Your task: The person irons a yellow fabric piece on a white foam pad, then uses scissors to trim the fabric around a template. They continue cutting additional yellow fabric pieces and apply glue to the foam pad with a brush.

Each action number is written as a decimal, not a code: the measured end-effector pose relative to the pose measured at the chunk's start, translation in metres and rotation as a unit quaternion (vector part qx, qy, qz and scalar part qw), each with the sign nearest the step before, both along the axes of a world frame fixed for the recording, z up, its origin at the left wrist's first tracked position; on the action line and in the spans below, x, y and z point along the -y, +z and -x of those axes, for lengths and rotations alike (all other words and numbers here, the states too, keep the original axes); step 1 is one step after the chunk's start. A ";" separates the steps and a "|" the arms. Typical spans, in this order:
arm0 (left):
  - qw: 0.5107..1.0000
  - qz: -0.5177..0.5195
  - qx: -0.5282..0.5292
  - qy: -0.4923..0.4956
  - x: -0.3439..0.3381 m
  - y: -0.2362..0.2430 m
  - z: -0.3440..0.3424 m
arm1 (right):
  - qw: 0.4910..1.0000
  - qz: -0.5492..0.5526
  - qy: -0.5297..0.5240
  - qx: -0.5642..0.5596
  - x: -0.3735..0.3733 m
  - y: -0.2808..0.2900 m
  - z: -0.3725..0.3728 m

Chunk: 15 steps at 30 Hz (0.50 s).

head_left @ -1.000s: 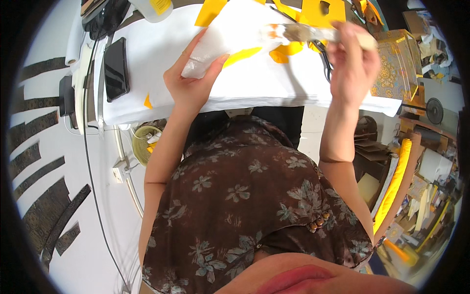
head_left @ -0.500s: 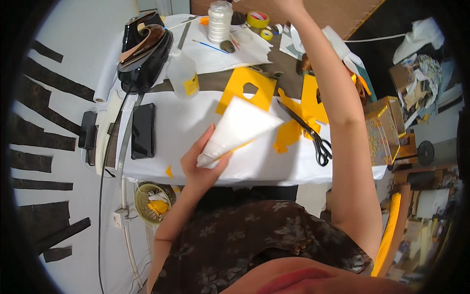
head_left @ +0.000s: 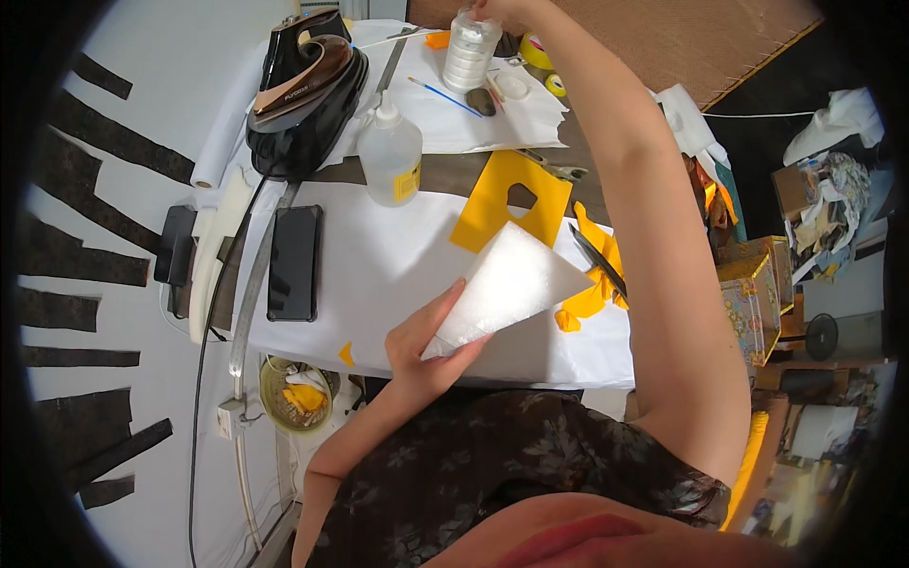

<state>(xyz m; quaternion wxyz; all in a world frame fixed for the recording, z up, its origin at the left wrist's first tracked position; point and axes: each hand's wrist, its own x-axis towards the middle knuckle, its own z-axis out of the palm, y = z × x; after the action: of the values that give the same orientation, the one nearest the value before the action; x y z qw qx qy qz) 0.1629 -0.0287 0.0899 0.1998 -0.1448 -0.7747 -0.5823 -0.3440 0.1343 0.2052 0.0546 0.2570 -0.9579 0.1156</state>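
Observation:
My left hand (head_left: 426,343) grips the narrow end of a white wedge-shaped foam block (head_left: 511,284), tilted above the white cloth on the table. Stretched to the far side, my right hand (head_left: 500,9) is at the mouth of a clear ribbed jar (head_left: 471,52) with white contents. Its fingers look drawn together, but the top edge cuts off part of the hand and what they hold cannot be made out. Just beyond the foam lies a yellow sheet (head_left: 497,194) with a cut-out hole. Scissors (head_left: 598,260) rest on yellow scraps (head_left: 592,301), partly hidden by my right arm.
A squeeze bottle (head_left: 390,156), a black iron (head_left: 303,104) and a phone (head_left: 294,265) stand or lie on the left. A blue paintbrush (head_left: 445,96) and a yellow tape roll (head_left: 536,51) are at the back. Below the table edge is a scrap basket (head_left: 295,393).
My right hand has come from the back edge leftward to the jar's mouth. The foam block stays in my left hand, slightly turned. The whole view has shifted, and my right arm covers the scissors' handles.

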 end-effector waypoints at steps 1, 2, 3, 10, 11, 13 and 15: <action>1.000 0.002 0.007 0.020 0.005 -0.001 -0.004 | 1.000 0.024 0.007 0.008 0.030 0.019 -0.041; 1.000 -0.001 0.009 0.018 0.005 0.000 -0.005 | 0.999 0.044 -0.009 0.007 0.030 0.039 -0.070; 1.000 -0.004 0.012 0.009 0.003 0.001 -0.003 | 0.997 0.068 -0.037 -0.012 0.021 0.046 -0.077; 0.999 -0.044 0.023 0.015 -0.004 -0.007 -0.002 | 0.994 0.108 -0.018 0.004 0.002 0.100 -0.138; 0.999 -0.035 0.024 0.017 -0.006 -0.007 -0.002 | 0.929 0.358 -0.021 0.095 -0.011 0.094 -0.124; 0.999 -0.015 0.026 0.026 -0.007 -0.008 -0.002 | 0.973 0.167 0.056 -0.151 -0.020 0.086 -0.112; 0.999 -0.022 0.037 0.031 -0.007 -0.008 -0.004 | 0.964 0.107 0.088 -0.228 -0.015 0.084 -0.121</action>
<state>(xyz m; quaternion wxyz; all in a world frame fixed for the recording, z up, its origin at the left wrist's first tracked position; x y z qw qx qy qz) 0.1667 -0.0218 0.0820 0.1916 -0.0945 -0.7725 -0.5979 -0.2232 0.1496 0.2895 0.2886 0.3529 -0.8756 0.1597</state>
